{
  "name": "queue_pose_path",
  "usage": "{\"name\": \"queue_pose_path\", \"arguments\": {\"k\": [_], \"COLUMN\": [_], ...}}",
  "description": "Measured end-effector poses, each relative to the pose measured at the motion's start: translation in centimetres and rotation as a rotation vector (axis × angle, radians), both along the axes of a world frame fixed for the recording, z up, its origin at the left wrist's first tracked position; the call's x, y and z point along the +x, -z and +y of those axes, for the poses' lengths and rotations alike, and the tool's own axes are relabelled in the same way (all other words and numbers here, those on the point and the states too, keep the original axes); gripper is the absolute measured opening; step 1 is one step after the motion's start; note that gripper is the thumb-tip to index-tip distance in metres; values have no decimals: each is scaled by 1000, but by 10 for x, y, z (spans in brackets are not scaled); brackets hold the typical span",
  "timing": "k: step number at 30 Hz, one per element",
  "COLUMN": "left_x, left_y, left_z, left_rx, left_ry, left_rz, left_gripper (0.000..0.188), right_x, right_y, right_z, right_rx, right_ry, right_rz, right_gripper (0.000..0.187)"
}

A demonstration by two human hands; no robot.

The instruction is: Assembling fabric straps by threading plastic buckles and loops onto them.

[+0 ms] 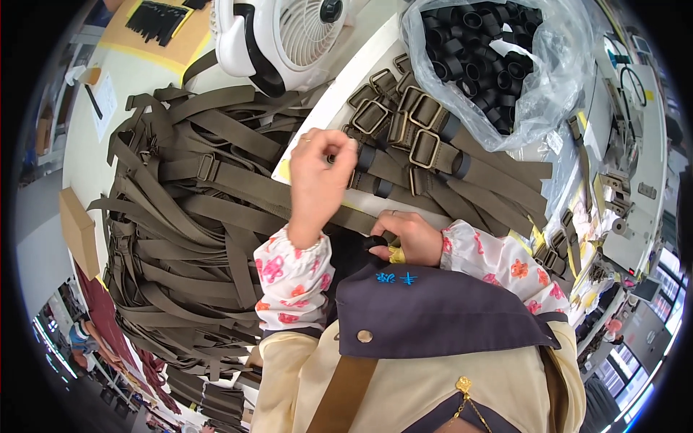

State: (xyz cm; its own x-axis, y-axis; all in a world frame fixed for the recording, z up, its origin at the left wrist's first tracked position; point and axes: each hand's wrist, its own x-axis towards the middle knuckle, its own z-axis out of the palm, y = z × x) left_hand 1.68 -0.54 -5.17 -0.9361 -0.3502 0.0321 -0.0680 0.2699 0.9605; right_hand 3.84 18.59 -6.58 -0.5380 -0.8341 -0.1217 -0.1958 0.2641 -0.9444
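Note:
My left hand [321,177] is raised beside the near-left end of a pile of olive webbing straps with metal buckles [433,148]. Its fingers curl closed toward the thumb, and what they hold, if anything, is hidden. Close to my body, my right hand [415,239] pinches a small black piece [372,243] whose shape is partly covered by the fingers. Yellow tape wraps one finger of that hand. Behind my left wrist passes a long olive strap [263,189], part of the large tangled heap of webbing straps [188,245] on the left.
A clear plastic bag [559,101] holding many black rings [476,61] stands at the far right. A white fan [289,40] sits at the back. At the left edge is a cardboard box [78,231]. Machinery [613,195] lines the right side.

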Motion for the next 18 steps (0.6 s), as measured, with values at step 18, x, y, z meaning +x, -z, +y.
{"name": "queue_pose_path", "arguments": {"k": [18], "left_x": [37], "left_y": [-59], "left_z": [-46], "left_rx": [-578], "left_ry": [507], "left_rz": [48], "left_gripper": [39], "right_x": [-15], "right_y": [-37], "right_z": [3], "right_rx": [-50], "right_ry": [62], "right_rz": [-44], "right_gripper": [26]}}
